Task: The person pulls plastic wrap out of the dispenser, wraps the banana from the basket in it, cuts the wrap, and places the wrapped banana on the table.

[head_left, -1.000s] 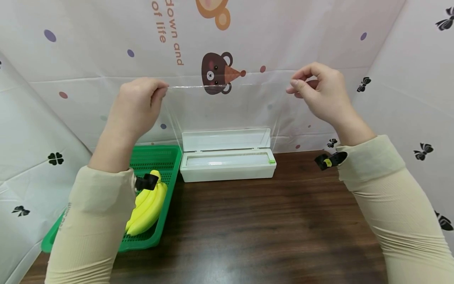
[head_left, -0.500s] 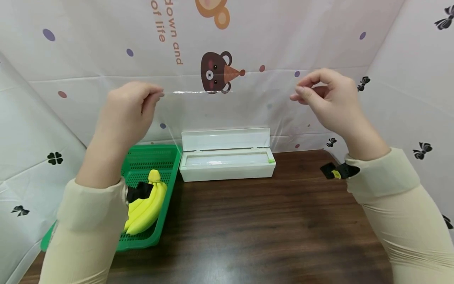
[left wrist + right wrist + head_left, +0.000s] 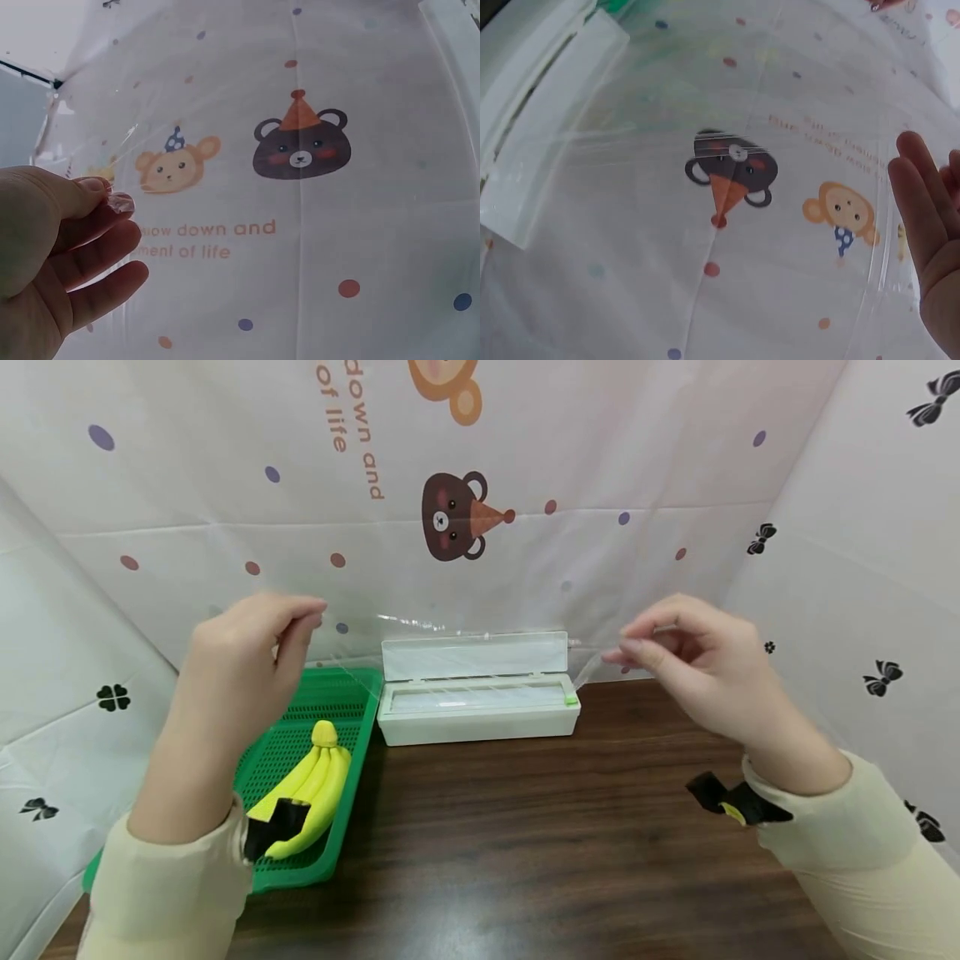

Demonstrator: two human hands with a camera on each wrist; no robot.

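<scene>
A sheet of clear cling film (image 3: 412,623) stretches from the white film dispenser (image 3: 480,725) up to both hands. My left hand (image 3: 247,656) pinches one corner between thumb and index finger. In the left wrist view the film (image 3: 120,202) bunches at those fingertips, while the other fingers are loosely bent. On the right side, my right hand (image 3: 693,664) pinches the opposite corner. The right wrist view looks through the transparent sheet, with that hand's thumb and index finger mostly out of frame. The dispenser's lid (image 3: 476,657) stands raised, and a green slider (image 3: 572,700) sits at its right end.
A green plastic basket (image 3: 352,793) stands left of the dispenser, partly behind the left forearm. Inside it lies a bunch of yellow bananas (image 3: 318,785). A dark wooden table (image 3: 510,835) carries both, and a printed cloth (image 3: 585,452) hangs behind and at the sides.
Both hands have come down and nearer the body, the left also drifting left. The film's front edge has dropped with them, from the printed bear to the raised lid.
</scene>
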